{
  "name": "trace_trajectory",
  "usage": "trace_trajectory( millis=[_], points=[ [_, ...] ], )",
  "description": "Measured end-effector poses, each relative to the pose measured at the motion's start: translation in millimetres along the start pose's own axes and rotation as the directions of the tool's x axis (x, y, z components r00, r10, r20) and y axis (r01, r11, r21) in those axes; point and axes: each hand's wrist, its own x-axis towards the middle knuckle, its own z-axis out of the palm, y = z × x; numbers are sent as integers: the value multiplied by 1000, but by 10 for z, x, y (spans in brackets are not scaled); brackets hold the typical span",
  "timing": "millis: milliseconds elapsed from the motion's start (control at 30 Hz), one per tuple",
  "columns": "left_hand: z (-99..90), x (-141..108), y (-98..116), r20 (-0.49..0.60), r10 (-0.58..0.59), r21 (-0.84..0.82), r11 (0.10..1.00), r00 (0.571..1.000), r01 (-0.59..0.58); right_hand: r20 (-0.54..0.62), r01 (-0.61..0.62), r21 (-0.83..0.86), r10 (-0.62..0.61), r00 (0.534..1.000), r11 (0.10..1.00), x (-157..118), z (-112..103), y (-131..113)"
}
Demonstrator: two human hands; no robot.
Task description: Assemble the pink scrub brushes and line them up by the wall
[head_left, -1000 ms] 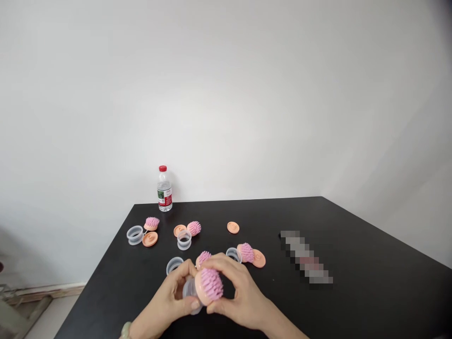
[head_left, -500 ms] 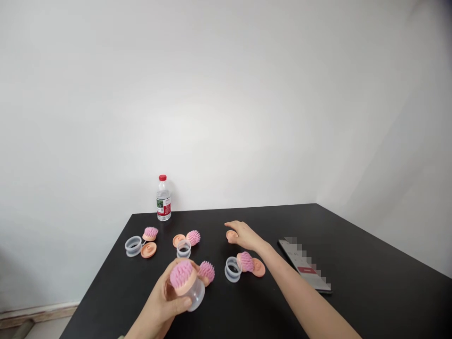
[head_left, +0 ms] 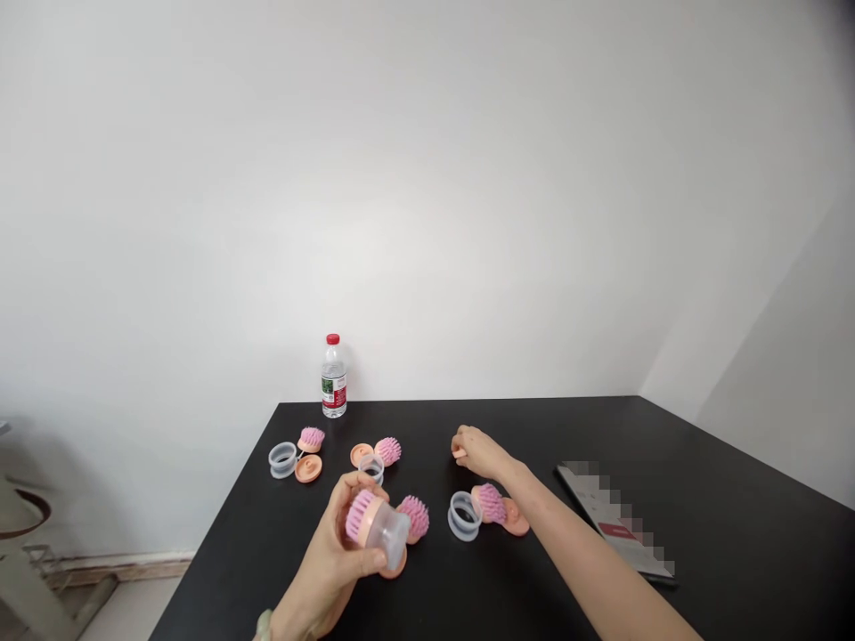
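one pink-bristled, clear-bodied plastic brush point(head_left: 375, 523), clasped by left hand point(head_left: 332, 545), might slip if oversqueezed; right hand point(head_left: 481, 452) pinches peach plastic piece point(head_left: 460, 453).

Water bottle point(head_left: 334, 385) and a part-pixelated slab point(head_left: 615, 531) on a black table point(head_left: 741, 525)
Bottle's upright near the back left corner, red cap, red-and-green label, white wall point(head_left: 427, 196) right behind it. Slab's flat off to the right, got a red patch.
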Motion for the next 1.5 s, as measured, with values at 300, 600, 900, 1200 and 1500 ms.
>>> trace_trajectory(
  millis=[300,600,900,1200,1500],
  points=[
    [-90,12,-70,-60,12,33,999,998,-10,-110,183,725,-150,983,664,-712,135,-841],
    [-101,10,-96,-103,70,246,968,992,-43,-288,300,939,-95,953,165,-933,667,-1177],
    [-57,-24,-107,-32,57,307,951,998,-44,-666,652,429,-269,696,625,-1023,683,-1103],
    [-64,-26,-111,-45,138,439,892,989,-105,-665,701,277,-396,633,657,-1092,623,-1076],
    [-132,-3,-214,-59,112,507,859,992,-67,-597,787,21,-624,504,616,-1115,388,-1120]
  ],
)
